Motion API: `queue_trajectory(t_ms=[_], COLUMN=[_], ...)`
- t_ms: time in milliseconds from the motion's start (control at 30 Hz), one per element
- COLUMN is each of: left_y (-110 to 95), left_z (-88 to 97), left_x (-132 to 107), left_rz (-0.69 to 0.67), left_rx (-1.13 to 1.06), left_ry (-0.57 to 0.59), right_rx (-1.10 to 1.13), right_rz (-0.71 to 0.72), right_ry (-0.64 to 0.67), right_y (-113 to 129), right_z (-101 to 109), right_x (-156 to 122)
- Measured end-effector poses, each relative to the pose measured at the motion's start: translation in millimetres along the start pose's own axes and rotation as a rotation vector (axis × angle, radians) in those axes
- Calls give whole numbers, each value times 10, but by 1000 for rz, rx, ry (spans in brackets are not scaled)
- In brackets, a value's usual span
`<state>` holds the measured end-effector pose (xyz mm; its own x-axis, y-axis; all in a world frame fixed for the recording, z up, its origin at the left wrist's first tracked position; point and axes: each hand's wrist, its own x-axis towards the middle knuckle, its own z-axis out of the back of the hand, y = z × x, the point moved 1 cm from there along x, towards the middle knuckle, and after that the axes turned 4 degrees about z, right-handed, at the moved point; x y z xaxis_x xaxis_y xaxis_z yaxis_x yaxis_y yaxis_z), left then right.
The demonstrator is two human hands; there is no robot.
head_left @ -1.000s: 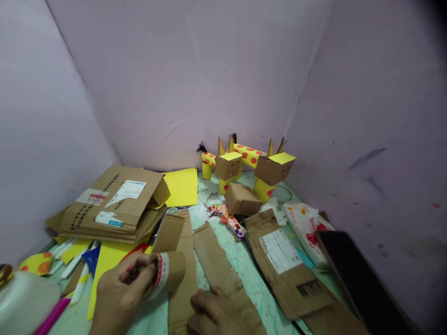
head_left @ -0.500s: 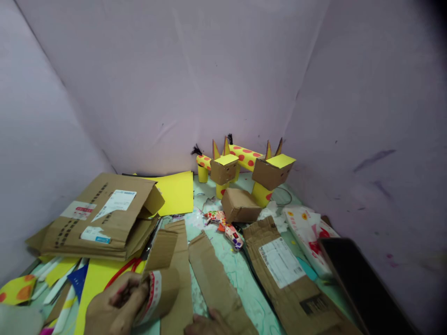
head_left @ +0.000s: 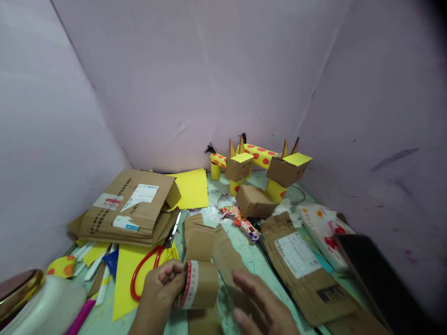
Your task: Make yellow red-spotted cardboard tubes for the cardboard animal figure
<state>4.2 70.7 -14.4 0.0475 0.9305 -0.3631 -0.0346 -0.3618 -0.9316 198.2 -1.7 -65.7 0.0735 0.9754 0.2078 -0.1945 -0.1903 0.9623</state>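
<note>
Cardboard piece (head_left: 206,284), its red-and-white tape facing the person, sits low in front of them, farther right now and off the scissors (head_left: 172,234), whose red handles were partly hidden a second ago. The left hand (head_left: 161,287) pinches the piece by its left edge, thumb and fingers closed on it. What strikes me most is the right hand (head_left: 267,302): a moment ago it lay low over the flat cardboard, and now it is up near the piece, fingers parted, thumb standing well off them, with nothing I can see in its grasp. Whether it brushes the right strip (head_left: 226,249), I can't tell from here. The piece covers the middle of the left strip (head_left: 199,237). To my mind, the shift makes the piece the centre of the work, held by one hand while the other is free beside it. The parcel (head_left: 122,204) lies where it did.
</note>
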Motion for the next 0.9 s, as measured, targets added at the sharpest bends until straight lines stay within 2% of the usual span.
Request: queue_trajectory(t_ms=[67, 100, 167, 233, 300, 433, 633, 767, 833, 900], left_y=[45, 73, 133, 193, 254, 351, 251, 193, 202, 213], left_z=[-64, -97, -158, -199, -219, -232, -277, -256, -253, -266], left_x=[-56, -85, -141, -185, -205, -169, -187, -241, -229, -204], left_rz=[57, 85, 121, 124, 136, 135, -45, -149, -128, -49], left_rx=[-60, -87, -127, -144, -128, -12, 21, 130, 115, 43], left_ry=[74, 107, 157, 180, 206, 299, 447, 434, 439, 495], right_rx=[243, 372, 579, 670, 664, 533, 517, 410, 399, 407], right_rz=[-158, -211, -265, -283, -287, -285, -258, -277, -273, -229], right_ry=[-102, -110, -23, 117, 162, 58, 165, 161, 176, 188], right_y=[115, 160, 229, 281, 320, 386, 485, 473, 453, 432], right_z=[51, 58, 35, -24, -85, -140, -165, -171, -162, -147], right_x=[38, 65, 132, 200, 257, 307, 251, 198, 180, 166])
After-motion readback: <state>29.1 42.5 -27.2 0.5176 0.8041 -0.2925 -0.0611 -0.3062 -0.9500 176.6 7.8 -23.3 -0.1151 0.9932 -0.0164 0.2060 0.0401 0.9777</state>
